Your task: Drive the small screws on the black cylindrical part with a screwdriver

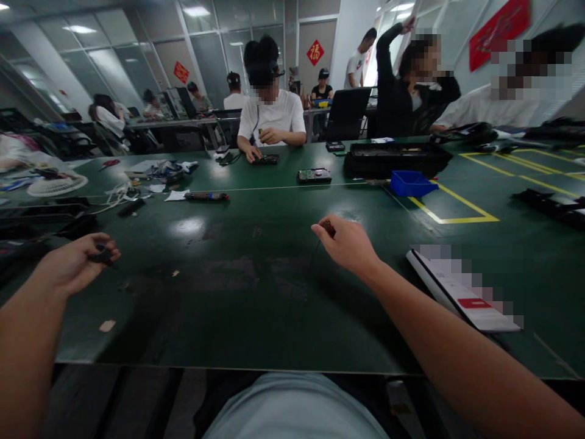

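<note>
My left hand [75, 262] is above the left part of the green table [219, 329], its fingers closed around a small black object [101, 255] that I cannot identify. Over the middle of the table, my right hand [350, 242] grips a screwdriver by its reddish-brown handle [328, 228]; a thin dark shaft points down toward the tabletop. Two small pale scraps [107, 326] lie near my left hand. To the right of my right forearm rests a white booklet or box [461, 292] with a red mark.
A hard drive [314, 175], a blue bin [411, 183] and a long black tray [397, 160] sit farther back. Left are a pen-like tool [206, 196], cables [121, 194] and a white fan cover [57, 185]. Across the table, a person [272, 116] works on a dark device [265, 160].
</note>
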The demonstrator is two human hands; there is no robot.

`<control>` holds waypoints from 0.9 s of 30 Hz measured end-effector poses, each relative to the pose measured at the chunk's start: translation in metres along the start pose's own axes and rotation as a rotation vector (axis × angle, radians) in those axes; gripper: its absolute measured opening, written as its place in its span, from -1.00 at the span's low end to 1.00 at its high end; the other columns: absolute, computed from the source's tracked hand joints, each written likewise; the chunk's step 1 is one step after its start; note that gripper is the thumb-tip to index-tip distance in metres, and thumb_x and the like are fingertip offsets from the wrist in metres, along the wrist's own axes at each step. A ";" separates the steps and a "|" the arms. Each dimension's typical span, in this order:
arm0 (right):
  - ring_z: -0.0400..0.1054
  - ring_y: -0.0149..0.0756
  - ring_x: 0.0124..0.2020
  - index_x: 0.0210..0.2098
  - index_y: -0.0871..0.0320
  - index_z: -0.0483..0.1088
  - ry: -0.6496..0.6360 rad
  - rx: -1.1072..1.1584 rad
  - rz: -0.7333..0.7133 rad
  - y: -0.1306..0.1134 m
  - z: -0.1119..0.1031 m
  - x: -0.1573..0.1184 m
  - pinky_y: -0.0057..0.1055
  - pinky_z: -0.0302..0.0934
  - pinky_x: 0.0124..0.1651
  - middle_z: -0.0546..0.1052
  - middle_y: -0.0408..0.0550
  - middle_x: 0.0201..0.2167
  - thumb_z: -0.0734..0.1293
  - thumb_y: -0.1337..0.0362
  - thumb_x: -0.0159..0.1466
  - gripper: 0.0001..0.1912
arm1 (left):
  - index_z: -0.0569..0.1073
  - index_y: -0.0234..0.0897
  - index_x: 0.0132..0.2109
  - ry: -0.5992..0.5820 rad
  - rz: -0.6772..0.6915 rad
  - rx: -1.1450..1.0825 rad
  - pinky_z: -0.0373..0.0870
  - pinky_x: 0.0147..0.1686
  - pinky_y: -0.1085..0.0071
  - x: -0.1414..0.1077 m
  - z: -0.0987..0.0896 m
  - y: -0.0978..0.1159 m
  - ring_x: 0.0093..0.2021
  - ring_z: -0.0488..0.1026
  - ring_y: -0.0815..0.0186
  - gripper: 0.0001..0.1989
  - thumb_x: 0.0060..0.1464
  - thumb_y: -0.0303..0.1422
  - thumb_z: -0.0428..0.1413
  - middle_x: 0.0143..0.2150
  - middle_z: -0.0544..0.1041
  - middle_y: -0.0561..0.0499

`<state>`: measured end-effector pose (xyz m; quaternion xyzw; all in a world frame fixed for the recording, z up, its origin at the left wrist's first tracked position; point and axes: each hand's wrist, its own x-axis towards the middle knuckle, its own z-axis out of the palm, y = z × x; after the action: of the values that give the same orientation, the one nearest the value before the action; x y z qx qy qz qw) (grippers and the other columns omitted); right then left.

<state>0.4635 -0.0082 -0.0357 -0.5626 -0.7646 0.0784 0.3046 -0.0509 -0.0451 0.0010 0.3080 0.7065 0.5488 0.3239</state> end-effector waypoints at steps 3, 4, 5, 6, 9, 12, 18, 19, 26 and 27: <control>0.43 -0.25 -0.39 -0.22 0.13 0.46 -0.005 -0.006 -0.013 0.001 0.002 0.000 -0.33 0.18 -0.35 0.58 -0.05 -0.39 0.22 0.07 0.40 -0.70 | 0.36 -0.35 -0.26 -0.174 -0.023 -0.071 0.40 -0.27 0.46 -0.019 0.049 0.006 -0.32 0.39 0.35 -0.62 -0.28 -0.73 -0.03 -0.39 0.40 0.02; 0.43 -0.25 -0.39 -0.23 0.13 0.46 -0.008 -0.007 -0.018 0.002 0.002 0.000 -0.33 0.18 -0.35 0.58 -0.05 -0.39 0.22 0.07 0.40 -0.70 | 0.36 -0.36 -0.26 -0.217 0.000 -0.066 0.38 -0.28 0.46 -0.026 0.067 0.006 -0.32 0.38 0.34 -0.64 -0.27 -0.72 -0.03 -0.38 0.40 0.01; 0.43 -0.25 -0.39 -0.23 0.13 0.46 -0.011 -0.009 -0.021 0.002 0.002 0.001 -0.32 0.18 -0.35 0.59 -0.05 -0.39 0.22 0.07 0.40 -0.70 | 0.37 -0.37 -0.25 -0.305 0.027 -0.062 0.37 -0.28 0.46 -0.034 0.086 0.006 -0.31 0.38 0.34 -0.66 -0.24 -0.71 -0.02 -0.37 0.41 -0.01; 0.43 -0.25 -0.39 -0.23 0.13 0.46 -0.013 -0.010 -0.023 0.002 0.002 0.001 -0.32 0.18 -0.35 0.59 -0.05 -0.38 0.22 0.08 0.40 -0.71 | 0.39 -0.38 -0.24 -0.370 0.046 -0.072 0.36 -0.29 0.46 -0.041 0.105 0.005 -0.31 0.38 0.33 -0.67 -0.23 -0.69 -0.01 -0.37 0.42 -0.02; 0.44 -0.25 -0.38 -0.23 0.13 0.46 -0.022 -0.013 -0.021 0.002 0.002 0.000 -0.32 0.18 -0.35 0.60 -0.03 -0.36 0.21 0.07 0.41 -0.70 | 0.41 -0.38 -0.25 -0.566 0.074 -0.105 0.34 -0.28 0.40 -0.065 0.160 0.002 -0.33 0.38 0.30 -0.68 -0.23 -0.65 0.00 -0.37 0.43 -0.04; 0.44 -0.24 -0.39 -0.24 0.13 0.46 -0.033 -0.024 -0.017 0.001 0.002 0.000 -0.31 0.17 -0.35 0.60 -0.02 -0.35 0.21 0.07 0.41 -0.70 | 0.43 -0.33 -0.24 -0.761 0.099 -0.052 0.31 -0.27 0.30 -0.089 0.209 0.000 -0.35 0.38 0.26 -0.70 -0.20 -0.60 -0.01 -0.39 0.42 -0.05; 0.44 -0.20 -0.36 -0.21 0.12 0.44 -0.053 -0.046 0.008 -0.001 0.003 0.000 -0.32 0.12 -0.36 0.60 -0.01 -0.35 0.19 0.07 0.41 -0.70 | 0.39 -0.25 -0.15 -1.018 0.268 -0.070 0.31 -0.13 0.15 -0.129 0.271 -0.011 -0.26 0.41 0.20 -0.68 -0.10 -0.54 -0.04 -0.31 0.43 -0.08; 0.44 -0.20 -0.36 -0.21 0.12 0.43 -0.056 -0.051 0.009 -0.002 0.003 0.000 -0.32 0.11 -0.36 0.59 -0.02 -0.36 0.18 0.08 0.42 -0.70 | 0.38 -0.24 -0.11 -1.036 0.311 -0.037 0.32 -0.13 0.15 -0.134 0.277 -0.015 -0.23 0.41 0.20 -0.66 -0.09 -0.54 -0.02 -0.27 0.44 -0.09; 0.40 -0.23 -0.40 -0.23 0.13 0.42 -0.054 -0.062 -0.018 -0.004 0.003 -0.001 -0.34 0.08 -0.38 0.57 -0.02 -0.40 0.18 0.11 0.41 -0.73 | 0.35 -0.20 0.07 -0.910 0.664 0.287 0.33 -0.03 0.10 -0.146 0.294 -0.041 -0.05 0.43 0.12 -0.57 0.04 -0.57 0.10 -0.05 0.47 -0.16; 0.40 -0.23 -0.41 -0.23 0.13 0.42 -0.047 -0.050 -0.024 -0.004 0.003 -0.002 -0.35 0.09 -0.37 0.56 -0.03 -0.40 0.18 0.12 0.41 -0.74 | 0.38 -0.21 0.05 -0.888 0.691 0.311 0.32 0.00 0.08 -0.144 0.294 -0.044 -0.02 0.43 0.10 -0.62 0.08 -0.54 0.11 -0.04 0.48 -0.17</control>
<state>0.4586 -0.0106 -0.0371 -0.5587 -0.7800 0.0689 0.2732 0.2660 0.0015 -0.0796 0.7651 0.4338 0.3306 0.3422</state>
